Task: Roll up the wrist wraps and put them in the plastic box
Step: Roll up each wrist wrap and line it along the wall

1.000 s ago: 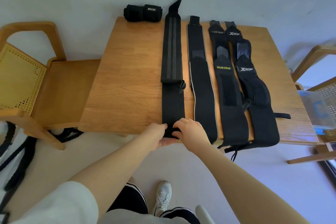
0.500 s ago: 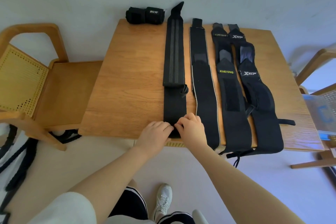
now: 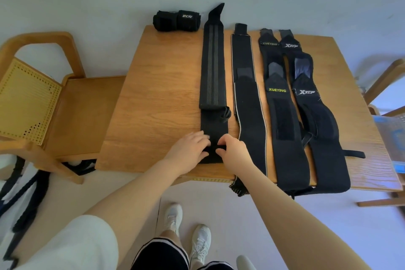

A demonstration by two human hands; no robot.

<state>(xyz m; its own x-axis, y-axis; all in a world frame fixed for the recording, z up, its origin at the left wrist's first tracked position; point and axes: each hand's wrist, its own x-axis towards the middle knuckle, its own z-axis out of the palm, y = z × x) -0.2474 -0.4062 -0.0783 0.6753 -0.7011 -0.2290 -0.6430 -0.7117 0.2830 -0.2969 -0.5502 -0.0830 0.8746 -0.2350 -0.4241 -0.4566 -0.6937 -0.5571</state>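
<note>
Several black wrist wraps lie lengthwise side by side on the wooden table (image 3: 157, 98). The leftmost, a striped wrap (image 3: 212, 72), has its near end rolled up into a small roll. My left hand (image 3: 189, 149) and my right hand (image 3: 233, 149) grip that roll from either side, fingers curled over it. To the right lie a wrap with pale edging (image 3: 249, 112), a XUEYING wrap (image 3: 282, 116) and an XTEP wrap (image 3: 315, 120). A rolled wrap (image 3: 176, 21) sits at the table's far left corner. The clear plastic box (image 3: 392, 138) with blue parts stands on a chair at the right edge.
A wooden chair with a cane back (image 3: 32, 98) stands left of the table, black straps (image 3: 26, 193) lying on the floor beside it. A second wooden chair (image 3: 385, 81) stands on the right. The wraps' near ends hang over the table's front edge. A white wall is behind.
Both hands have moved away from me along the striped wrap, from the table's front edge onto the tabletop, and the wrap's near end has been rolled up with them.
</note>
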